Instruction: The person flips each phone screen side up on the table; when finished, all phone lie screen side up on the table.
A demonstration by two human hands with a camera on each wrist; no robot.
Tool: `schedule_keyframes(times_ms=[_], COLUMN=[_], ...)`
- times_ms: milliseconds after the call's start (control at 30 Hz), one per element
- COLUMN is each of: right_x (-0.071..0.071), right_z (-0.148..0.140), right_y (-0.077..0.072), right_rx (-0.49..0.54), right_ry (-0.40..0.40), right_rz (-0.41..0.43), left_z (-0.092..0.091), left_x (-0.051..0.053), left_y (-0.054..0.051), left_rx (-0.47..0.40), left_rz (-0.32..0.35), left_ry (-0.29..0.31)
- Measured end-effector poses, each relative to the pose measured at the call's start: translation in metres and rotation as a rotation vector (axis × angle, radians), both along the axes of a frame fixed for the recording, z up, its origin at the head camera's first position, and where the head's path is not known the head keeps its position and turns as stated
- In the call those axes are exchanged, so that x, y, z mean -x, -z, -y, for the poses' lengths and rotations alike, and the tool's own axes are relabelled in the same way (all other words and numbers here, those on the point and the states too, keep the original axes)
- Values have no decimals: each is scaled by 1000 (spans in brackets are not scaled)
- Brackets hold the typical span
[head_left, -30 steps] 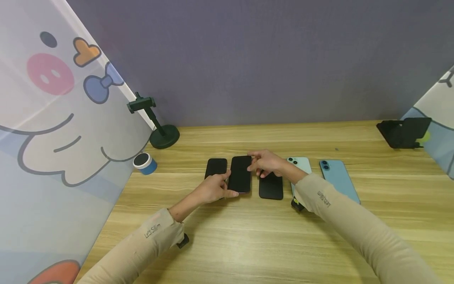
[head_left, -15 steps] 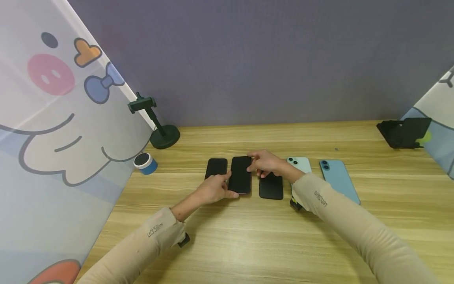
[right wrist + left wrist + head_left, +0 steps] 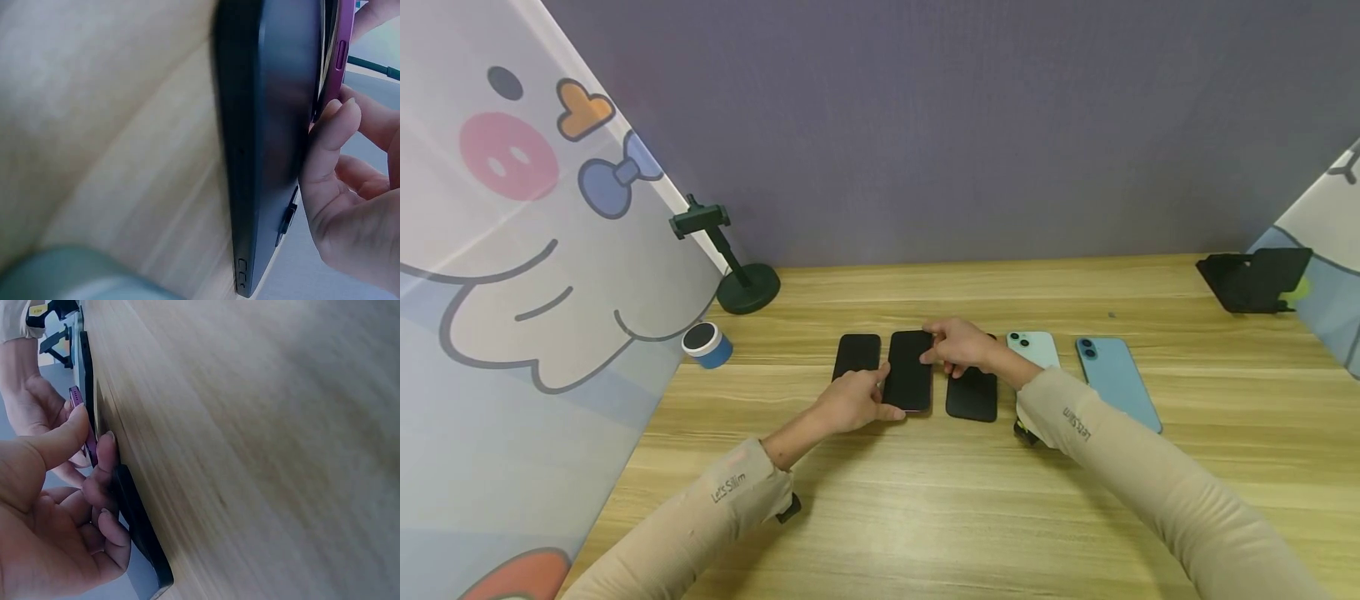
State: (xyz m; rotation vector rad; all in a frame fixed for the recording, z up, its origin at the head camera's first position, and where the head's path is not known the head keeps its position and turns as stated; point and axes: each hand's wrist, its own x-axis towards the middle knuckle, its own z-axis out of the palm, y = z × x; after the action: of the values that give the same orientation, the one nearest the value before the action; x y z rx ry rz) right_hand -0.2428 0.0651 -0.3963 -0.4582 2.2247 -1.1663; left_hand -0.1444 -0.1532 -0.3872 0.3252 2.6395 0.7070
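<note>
Fingers (image 3: 891, 411) clamped on the purple-edged phone (image 3: 907, 372) — left hand (image 3: 852, 400) at its near-left corner, right hand (image 3: 964, 343) at its far-right. Phone sits between hands — long axis near-to-far, neither hand clearly nearer.

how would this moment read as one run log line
held: purple-framed black-screened rectangular phone, face up; left hand: grips lower left; right hand: grips upper right
</note>
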Motion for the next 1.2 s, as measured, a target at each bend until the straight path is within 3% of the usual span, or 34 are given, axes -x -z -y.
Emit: schedule_keyframes(times_ms=[467,867,1033,1200], right_x=[0,0,2,7], right_z=[1,2,2,-2], right_y=[1,-3,-5,-9], right_rx=[-50,-91,-131,-156], right_ry=[-7,-26,-35,-91], right_rz=[-56,-85,-94,-135], left_z=[-2,-5,-6,-5], left_x=[0,0,1,2], left_y=[0,0,-4,-10], left_rx=[45,81,96,110], left_rz=[-45,-20,-26,-77], left_ry=[16,15,11,8])
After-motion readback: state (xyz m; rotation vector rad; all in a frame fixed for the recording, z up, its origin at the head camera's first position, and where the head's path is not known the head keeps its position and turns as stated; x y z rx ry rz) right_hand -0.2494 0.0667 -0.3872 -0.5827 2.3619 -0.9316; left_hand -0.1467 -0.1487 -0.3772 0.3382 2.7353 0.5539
